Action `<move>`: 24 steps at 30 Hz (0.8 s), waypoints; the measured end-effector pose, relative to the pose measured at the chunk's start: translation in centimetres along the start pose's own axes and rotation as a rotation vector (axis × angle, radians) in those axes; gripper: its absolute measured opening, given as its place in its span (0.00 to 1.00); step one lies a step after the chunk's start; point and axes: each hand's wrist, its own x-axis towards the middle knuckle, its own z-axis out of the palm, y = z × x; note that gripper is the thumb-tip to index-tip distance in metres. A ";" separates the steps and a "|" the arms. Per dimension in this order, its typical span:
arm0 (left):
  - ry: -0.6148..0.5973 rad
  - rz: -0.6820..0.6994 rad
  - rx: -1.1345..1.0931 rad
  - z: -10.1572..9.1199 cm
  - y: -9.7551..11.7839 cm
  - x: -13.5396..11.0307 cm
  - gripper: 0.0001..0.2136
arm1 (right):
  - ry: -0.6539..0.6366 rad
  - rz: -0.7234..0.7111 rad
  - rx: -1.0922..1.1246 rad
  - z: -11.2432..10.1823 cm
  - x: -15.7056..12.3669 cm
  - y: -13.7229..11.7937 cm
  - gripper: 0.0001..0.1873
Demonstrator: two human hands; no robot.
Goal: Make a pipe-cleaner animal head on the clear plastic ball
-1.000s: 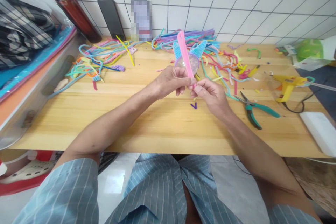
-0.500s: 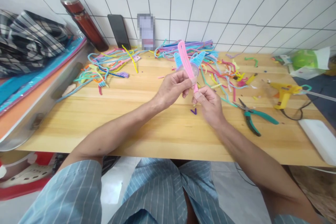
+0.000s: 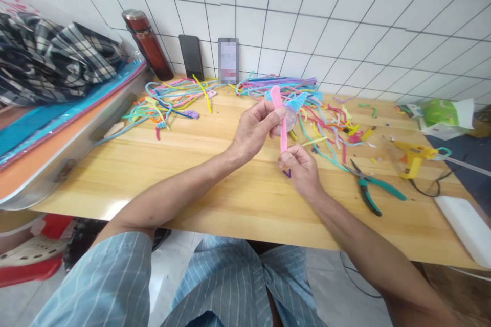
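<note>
Both my hands hold a folded pink pipe cleaner (image 3: 284, 138) above the table. My left hand (image 3: 255, 127) pinches it around the middle, with its looped end sticking up past the fingers. Lower down, my right hand (image 3: 301, 166) grips the other end between thumb and fingers. Just behind my left fingertips is a clear round piece (image 3: 289, 118) with blue pipe-cleaner shapes (image 3: 297, 101) at its top; whether my fingers touch it I cannot tell. A small bent purple piece (image 3: 287, 173) lies beside my right hand.
Loose pipe cleaners (image 3: 176, 93) and a bundle (image 3: 284, 83) lie along the wall. At the right are pliers (image 3: 370, 184), a yellow glue gun (image 3: 414, 156) and a white box (image 3: 464, 230). A red flask (image 3: 148, 46) and two phones (image 3: 191, 59) stand at the back; a plastic bin (image 3: 88, 148) is left.
My right hand has moved down, away from my left, with the pink pipe cleaner's lower end. More of the strip shows between the hands, and its loop looks narrower. The whole view has shifted.
</note>
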 end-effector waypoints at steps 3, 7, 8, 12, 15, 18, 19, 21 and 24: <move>0.015 0.092 -0.027 0.1 -0.3 -0.3 0.19 | -0.013 0.002 0.022 0.3 -0.1 0.0 0.25; 0.054 0.086 -0.048 0.7 -0.3 -1.1 0.17 | -0.036 0.007 0.023 0.7 -0.2 -0.1 0.24; 0.049 0.043 -0.064 1.0 -0.1 -1.4 0.16 | -0.038 0.013 0.020 0.8 -0.3 0.0 0.23; 0.023 -0.091 -0.149 2.0 0.4 -2.5 0.15 | -0.047 0.011 0.000 1.5 -0.7 0.3 0.22; 0.017 -0.089 -0.203 2.2 0.4 -2.7 0.16 | -0.069 0.016 -0.012 1.7 -0.9 0.5 0.21; 0.012 -0.121 -0.162 2.0 0.2 -2.4 0.18 | -0.089 0.003 -0.033 1.2 -0.6 0.1 0.22; 0.006 -0.127 -0.128 1.9 0.0 -2.3 0.19 | -0.078 -0.018 -0.031 0.7 -0.3 -0.2 0.22; -0.036 -0.115 -0.045 1.8 -0.6 -2.3 0.22 | -0.007 -0.089 -0.006 -0.3 0.3 -1.1 0.23; -0.148 -0.059 0.085 1.8 -1.9 -2.7 0.25 | 0.126 -0.183 0.036 -1.7 1.2 -2.4 0.23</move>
